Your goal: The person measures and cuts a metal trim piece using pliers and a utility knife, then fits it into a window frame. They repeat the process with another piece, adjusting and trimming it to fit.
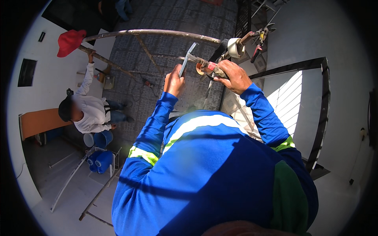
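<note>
- In the far middle of the scene, the grey metal strip (pixel 187 61) is held, its near end clamped in the left grip (pixel 174 83).
- To its right, the red-marked tool (pixel 211 66) is clasped by the right grip (pixel 235 76).
- The strip is judged light and stiff, perhaps sharp-edged, so best held at its near end; the tool, heavier, by its handle.
</note>
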Action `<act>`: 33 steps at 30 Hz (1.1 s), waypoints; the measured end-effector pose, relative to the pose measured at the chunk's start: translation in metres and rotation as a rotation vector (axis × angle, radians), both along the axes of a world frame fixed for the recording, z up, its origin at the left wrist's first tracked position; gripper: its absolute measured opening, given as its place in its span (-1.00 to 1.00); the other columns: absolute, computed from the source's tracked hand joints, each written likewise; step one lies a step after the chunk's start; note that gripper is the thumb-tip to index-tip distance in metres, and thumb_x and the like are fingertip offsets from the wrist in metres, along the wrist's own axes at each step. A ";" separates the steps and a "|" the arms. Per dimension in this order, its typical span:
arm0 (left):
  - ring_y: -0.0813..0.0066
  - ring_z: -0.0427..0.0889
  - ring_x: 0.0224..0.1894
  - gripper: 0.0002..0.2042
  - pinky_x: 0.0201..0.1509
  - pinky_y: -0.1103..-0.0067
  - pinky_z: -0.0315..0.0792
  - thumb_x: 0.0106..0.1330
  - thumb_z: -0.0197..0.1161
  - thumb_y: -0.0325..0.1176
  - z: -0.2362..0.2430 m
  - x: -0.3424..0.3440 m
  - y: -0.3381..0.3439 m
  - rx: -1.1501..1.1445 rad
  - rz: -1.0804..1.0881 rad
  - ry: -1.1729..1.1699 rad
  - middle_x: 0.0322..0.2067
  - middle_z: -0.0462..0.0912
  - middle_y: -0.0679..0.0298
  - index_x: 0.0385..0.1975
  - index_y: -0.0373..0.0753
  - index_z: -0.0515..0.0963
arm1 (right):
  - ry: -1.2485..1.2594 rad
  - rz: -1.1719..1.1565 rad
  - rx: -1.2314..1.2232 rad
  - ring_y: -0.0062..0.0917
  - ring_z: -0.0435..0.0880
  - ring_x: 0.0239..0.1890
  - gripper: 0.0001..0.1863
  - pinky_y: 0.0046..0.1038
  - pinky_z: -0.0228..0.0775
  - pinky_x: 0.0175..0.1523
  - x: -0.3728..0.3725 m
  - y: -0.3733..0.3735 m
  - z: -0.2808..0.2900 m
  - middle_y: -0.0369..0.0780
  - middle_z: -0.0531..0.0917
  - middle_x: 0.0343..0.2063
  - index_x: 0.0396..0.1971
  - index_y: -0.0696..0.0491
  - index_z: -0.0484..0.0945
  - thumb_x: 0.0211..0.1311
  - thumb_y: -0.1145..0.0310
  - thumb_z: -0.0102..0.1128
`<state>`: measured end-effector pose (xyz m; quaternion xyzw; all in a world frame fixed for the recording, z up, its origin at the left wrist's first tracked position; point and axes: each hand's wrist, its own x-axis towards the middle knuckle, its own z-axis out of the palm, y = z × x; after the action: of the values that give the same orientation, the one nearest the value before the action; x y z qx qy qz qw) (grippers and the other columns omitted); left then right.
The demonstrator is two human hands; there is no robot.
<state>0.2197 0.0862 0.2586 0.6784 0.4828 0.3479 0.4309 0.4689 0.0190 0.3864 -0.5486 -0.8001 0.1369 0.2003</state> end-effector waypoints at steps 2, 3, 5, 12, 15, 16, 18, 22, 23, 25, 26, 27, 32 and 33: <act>0.57 0.46 -0.65 -0.90 -0.57 0.52 0.39 0.34 -0.06 -0.54 -0.001 0.000 0.000 0.009 0.002 -0.001 -0.64 0.41 0.29 -0.30 -0.29 0.43 | 0.007 -0.006 -0.021 -0.19 0.59 -0.02 -0.59 -0.25 0.48 0.05 -0.001 0.000 0.001 -0.16 0.57 -0.11 -0.05 0.07 0.52 0.11 0.29 0.37; 0.57 0.46 -0.65 -0.90 -0.57 0.52 0.39 0.34 -0.06 -0.54 -0.002 0.000 0.000 0.019 0.004 0.003 -0.64 0.41 0.29 -0.30 -0.29 0.43 | 0.010 -0.007 -0.022 -0.19 0.60 -0.02 -0.59 -0.26 0.49 0.05 -0.001 0.000 0.002 -0.16 0.57 -0.11 -0.05 0.07 0.52 0.11 0.29 0.37; 0.26 0.45 -0.47 -0.89 -0.44 0.42 0.42 0.27 -0.02 -0.54 -0.002 -0.001 0.000 -0.019 0.006 0.009 -0.53 0.44 0.11 -0.26 -0.28 0.42 | 0.011 -0.007 -0.020 -0.19 0.60 -0.03 -0.60 -0.26 0.50 0.03 -0.002 -0.001 0.003 -0.17 0.57 -0.12 -0.05 0.07 0.51 0.12 0.30 0.37; -0.36 0.45 -0.12 -0.79 -0.19 0.24 0.48 0.13 0.03 -0.53 0.002 -0.001 0.001 -0.123 0.010 0.031 -0.32 0.50 -0.23 -0.22 -0.25 0.39 | -0.018 -0.019 -0.007 -0.19 0.62 -0.06 -0.61 -0.25 0.51 -0.01 -0.002 0.000 0.007 -0.19 0.56 -0.11 -0.05 0.05 0.51 0.12 0.30 0.37; -0.36 0.46 -0.13 -0.80 -0.20 0.24 0.48 0.12 0.03 -0.54 0.002 0.000 0.001 -0.111 0.008 0.024 -0.32 0.50 -0.22 -0.23 -0.26 0.39 | -0.035 -0.027 0.020 -0.18 0.63 -0.08 -0.61 -0.24 0.51 -0.03 -0.003 0.000 0.008 -0.19 0.57 -0.13 -0.06 0.03 0.50 0.11 0.31 0.37; -0.36 0.46 -0.13 -0.80 -0.21 0.25 0.47 0.12 0.02 -0.54 0.002 0.000 0.001 -0.106 0.007 0.015 -0.32 0.50 -0.22 -0.23 -0.27 0.39 | -0.040 -0.029 0.035 -0.17 0.63 -0.09 -0.60 -0.24 0.51 -0.04 -0.003 0.000 0.009 -0.18 0.58 -0.13 -0.05 0.02 0.50 0.11 0.31 0.38; -0.36 0.46 -0.16 -0.81 -0.23 0.27 0.47 0.13 0.01 -0.54 0.002 -0.001 0.001 -0.113 -0.003 0.012 -0.34 0.49 -0.21 -0.24 -0.27 0.39 | 0.029 -0.088 -0.056 -0.15 0.64 -0.11 -0.58 -0.22 0.51 -0.05 -0.002 0.001 0.009 -0.15 0.60 -0.18 -0.04 0.00 0.49 0.08 0.31 0.39; 0.46 0.42 -0.58 -0.87 -0.53 0.52 0.36 0.41 0.02 -0.35 0.004 -0.002 0.001 -0.051 -0.075 -0.072 -0.61 0.39 0.28 -0.32 -0.26 0.42 | 0.138 -0.169 -0.155 -0.09 0.65 -0.13 -0.53 -0.19 0.50 -0.06 0.004 0.004 0.004 -0.09 0.65 -0.23 -0.04 -0.01 0.48 0.01 0.33 0.41; 0.63 0.40 -0.65 -0.83 -0.59 0.57 0.34 0.47 0.02 -0.31 0.005 -0.003 0.000 -0.044 -0.098 -0.098 -0.65 0.37 0.38 -0.34 -0.25 0.42 | 0.072 -0.159 -0.175 -0.09 0.65 -0.12 -0.52 -0.19 0.50 -0.05 0.006 0.005 0.002 -0.08 0.65 -0.22 -0.04 0.00 0.48 -0.02 0.34 0.41; 0.66 0.38 -0.64 -0.83 -0.58 0.59 0.34 0.47 0.02 -0.29 0.011 -0.005 -0.003 -0.082 -0.134 -0.130 -0.64 0.35 0.42 -0.34 -0.22 0.42 | -0.035 -0.115 -0.182 -0.08 0.65 -0.10 -0.49 -0.18 0.50 -0.03 0.011 0.008 -0.004 -0.06 0.66 -0.21 -0.03 0.01 0.48 -0.08 0.38 0.40; 0.67 0.37 -0.64 -0.85 -0.58 0.60 0.34 0.45 0.01 -0.31 0.014 -0.006 -0.004 -0.143 -0.162 -0.187 -0.63 0.34 0.44 -0.34 -0.21 0.42 | -0.024 -0.088 -0.172 -0.08 0.65 -0.10 -0.47 -0.19 0.50 -0.03 0.014 0.009 -0.007 -0.06 0.66 -0.20 -0.03 0.01 0.48 -0.10 0.39 0.39; 0.67 0.36 -0.63 -0.87 -0.58 0.61 0.34 0.43 0.00 -0.33 0.019 -0.007 -0.005 -0.212 -0.185 -0.229 -0.62 0.32 0.45 -0.33 -0.20 0.42 | -0.016 -0.068 -0.172 -0.08 0.65 -0.10 -0.46 -0.19 0.50 -0.02 0.016 0.011 -0.010 -0.06 0.66 -0.19 -0.02 0.01 0.48 -0.12 0.41 0.38; 0.71 0.30 -0.61 -0.88 -0.58 0.65 0.33 0.27 -0.06 -0.43 0.041 -0.013 -0.008 -0.308 -0.325 -0.354 -0.60 0.27 0.48 -0.27 -0.17 0.40 | 0.140 0.078 -0.170 -0.08 0.65 -0.08 -0.40 -0.21 0.50 -0.02 0.028 0.025 -0.024 -0.06 0.66 -0.18 0.01 0.03 0.48 -0.20 0.47 0.35; 0.72 0.30 -0.61 -0.86 -0.59 0.65 0.32 0.23 -0.07 -0.44 0.044 -0.014 -0.008 -0.322 -0.348 -0.390 -0.59 0.27 0.48 -0.26 -0.17 0.40 | 0.155 0.096 -0.179 -0.08 0.65 -0.08 -0.40 -0.22 0.50 -0.02 0.029 0.029 -0.026 -0.06 0.66 -0.18 0.01 0.03 0.48 -0.20 0.48 0.36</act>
<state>0.2055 0.0784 0.3030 0.5943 0.3163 0.3116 0.6706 0.4983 0.0478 0.3604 -0.5130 -0.7923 0.2590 0.2049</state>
